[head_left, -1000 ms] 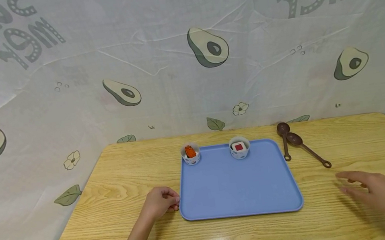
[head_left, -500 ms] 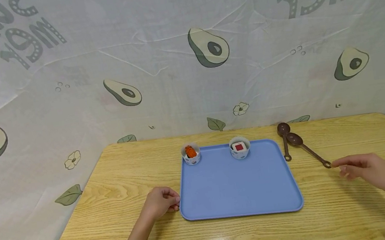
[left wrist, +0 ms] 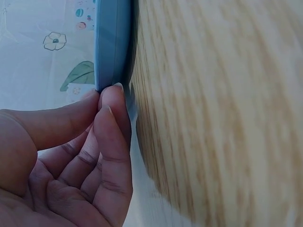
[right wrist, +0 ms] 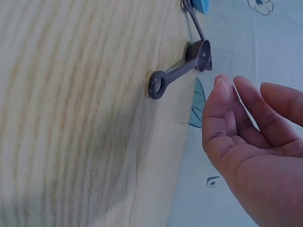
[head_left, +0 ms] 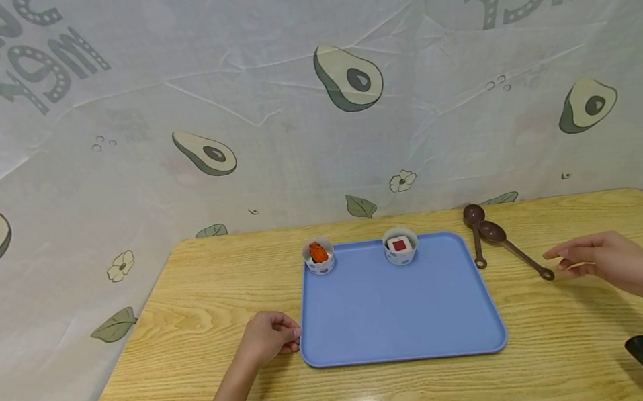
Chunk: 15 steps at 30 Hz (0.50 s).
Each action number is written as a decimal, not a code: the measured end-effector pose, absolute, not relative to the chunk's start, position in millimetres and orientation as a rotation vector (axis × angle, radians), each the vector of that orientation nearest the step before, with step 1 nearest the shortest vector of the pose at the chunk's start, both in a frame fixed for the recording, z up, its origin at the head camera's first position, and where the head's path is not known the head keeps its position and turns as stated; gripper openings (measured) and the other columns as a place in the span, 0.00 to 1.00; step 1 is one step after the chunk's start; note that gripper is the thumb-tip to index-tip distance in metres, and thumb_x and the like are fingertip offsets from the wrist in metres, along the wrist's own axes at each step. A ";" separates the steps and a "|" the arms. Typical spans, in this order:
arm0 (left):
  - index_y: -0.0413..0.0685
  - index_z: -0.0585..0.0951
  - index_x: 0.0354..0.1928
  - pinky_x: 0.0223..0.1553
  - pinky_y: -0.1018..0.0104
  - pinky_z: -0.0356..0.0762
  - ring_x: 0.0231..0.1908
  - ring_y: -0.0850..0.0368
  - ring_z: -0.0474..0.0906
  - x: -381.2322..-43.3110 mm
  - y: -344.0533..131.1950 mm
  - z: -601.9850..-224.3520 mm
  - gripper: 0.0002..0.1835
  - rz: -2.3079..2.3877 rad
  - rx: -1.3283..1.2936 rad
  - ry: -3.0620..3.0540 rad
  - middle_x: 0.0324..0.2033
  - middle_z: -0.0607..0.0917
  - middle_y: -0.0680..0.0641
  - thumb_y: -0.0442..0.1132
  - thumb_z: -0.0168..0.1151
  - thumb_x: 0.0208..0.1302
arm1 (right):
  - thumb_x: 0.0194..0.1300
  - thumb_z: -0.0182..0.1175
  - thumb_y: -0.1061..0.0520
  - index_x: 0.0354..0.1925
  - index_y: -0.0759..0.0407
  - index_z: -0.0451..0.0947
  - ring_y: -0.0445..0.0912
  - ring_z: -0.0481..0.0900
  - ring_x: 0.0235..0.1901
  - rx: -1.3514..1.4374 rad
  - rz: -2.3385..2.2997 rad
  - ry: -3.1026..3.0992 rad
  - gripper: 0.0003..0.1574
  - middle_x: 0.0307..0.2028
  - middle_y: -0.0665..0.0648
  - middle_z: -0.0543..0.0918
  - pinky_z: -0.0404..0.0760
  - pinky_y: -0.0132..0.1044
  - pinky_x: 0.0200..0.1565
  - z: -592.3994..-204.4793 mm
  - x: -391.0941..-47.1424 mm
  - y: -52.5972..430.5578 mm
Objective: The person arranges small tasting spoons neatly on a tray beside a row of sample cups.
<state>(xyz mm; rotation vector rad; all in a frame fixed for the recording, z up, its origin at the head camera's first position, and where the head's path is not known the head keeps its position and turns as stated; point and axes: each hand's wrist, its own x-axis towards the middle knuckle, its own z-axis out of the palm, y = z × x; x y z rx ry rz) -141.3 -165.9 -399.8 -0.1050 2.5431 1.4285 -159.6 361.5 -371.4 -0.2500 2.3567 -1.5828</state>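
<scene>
My left hand (head_left: 269, 336) is at the near left side of a blue tray (head_left: 397, 312); the left wrist view has its thumb and fingers (left wrist: 113, 137) pinching the tray's rim (left wrist: 110, 42). Over the table on the right, my right hand (head_left: 616, 260) hovers with loosely bent fingers and nothing between them. Just left of its fingertips lies the ring end of a brown long-handled spoon (head_left: 517, 250), seen end-on in the right wrist view, where the right hand (right wrist: 255, 137) is apart from it. A second, shorter brown spoon (head_left: 476, 241) lies beside the first, their bowls close together.
Two small white patterned cups stand at the tray's far side: the left cup (head_left: 321, 268) holds an orange-red piece (head_left: 318, 253), the right cup (head_left: 400, 258) a white piece with a red square (head_left: 398, 245). Behind the wooden table (head_left: 222, 281) hangs an avocado-print cloth (head_left: 271, 187).
My right hand has moved forward, away from me, to beside the ring end of the longer spoon. The left hand, tray, cups and spoons stay where they were.
</scene>
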 end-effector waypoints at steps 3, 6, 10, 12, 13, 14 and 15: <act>0.33 0.80 0.26 0.23 0.66 0.79 0.20 0.57 0.78 -141.8 -166.2 -400.5 0.04 1.424 -0.108 2.542 0.17 0.79 0.46 0.25 0.60 0.56 | 0.72 0.42 0.62 0.50 0.77 0.72 0.42 0.77 0.38 -0.266 -1.636 2.296 0.20 0.41 0.41 0.79 0.79 0.34 0.39 -372.7 -165.8 364.3; 0.33 0.80 0.26 0.23 0.66 0.79 0.20 0.56 0.78 -141.5 -166.5 -400.5 0.04 1.427 -0.107 2.536 0.17 0.79 0.46 0.25 0.60 0.56 | 0.72 0.41 0.61 0.51 0.79 0.70 0.43 0.77 0.39 -0.249 -1.635 2.290 0.21 0.41 0.42 0.79 0.79 0.35 0.40 -374.4 -171.2 364.8; 0.33 0.79 0.26 0.23 0.65 0.79 0.20 0.56 0.78 -141.1 -166.3 -400.3 0.04 1.432 -0.106 2.528 0.17 0.79 0.46 0.24 0.59 0.56 | 0.72 0.40 0.61 0.51 0.83 0.67 0.44 0.77 0.39 -0.194 -1.605 2.316 0.24 0.41 0.42 0.78 0.79 0.36 0.41 -375.2 -178.2 362.2; 0.33 0.79 0.26 0.23 0.65 0.79 0.20 0.56 0.78 -141.2 -166.0 -400.2 0.04 1.434 -0.107 2.528 0.17 0.79 0.46 0.24 0.59 0.56 | 0.72 0.41 0.61 0.51 0.84 0.66 0.44 0.77 0.39 -0.160 -1.606 2.317 0.24 0.41 0.44 0.79 0.79 0.36 0.41 -375.3 -182.3 360.2; 0.33 0.79 0.25 0.23 0.66 0.79 0.20 0.56 0.78 -141.4 -165.7 -400.1 0.04 1.433 -0.107 2.530 0.17 0.79 0.46 0.24 0.59 0.56 | 0.72 0.41 0.60 0.51 0.84 0.66 0.45 0.77 0.38 -0.140 -1.606 2.316 0.24 0.40 0.44 0.79 0.79 0.36 0.41 -375.3 -184.3 359.2; 0.33 0.79 0.25 0.23 0.66 0.79 0.20 0.56 0.78 -141.4 -165.5 -399.9 0.04 1.433 -0.106 2.531 0.17 0.79 0.46 0.24 0.59 0.56 | 0.71 0.42 0.60 0.51 0.84 0.66 0.45 0.77 0.38 -0.132 -1.603 2.313 0.24 0.40 0.45 0.80 0.79 0.36 0.41 -375.5 -186.5 358.3; 0.33 0.79 0.25 0.23 0.66 0.79 0.20 0.56 0.78 -141.5 -165.3 -399.9 0.04 1.432 -0.106 2.533 0.17 0.79 0.46 0.24 0.59 0.56 | 0.71 0.42 0.60 0.51 0.84 0.67 0.45 0.77 0.37 -0.124 -1.601 2.311 0.24 0.40 0.46 0.80 0.79 0.36 0.41 -375.8 -188.5 357.6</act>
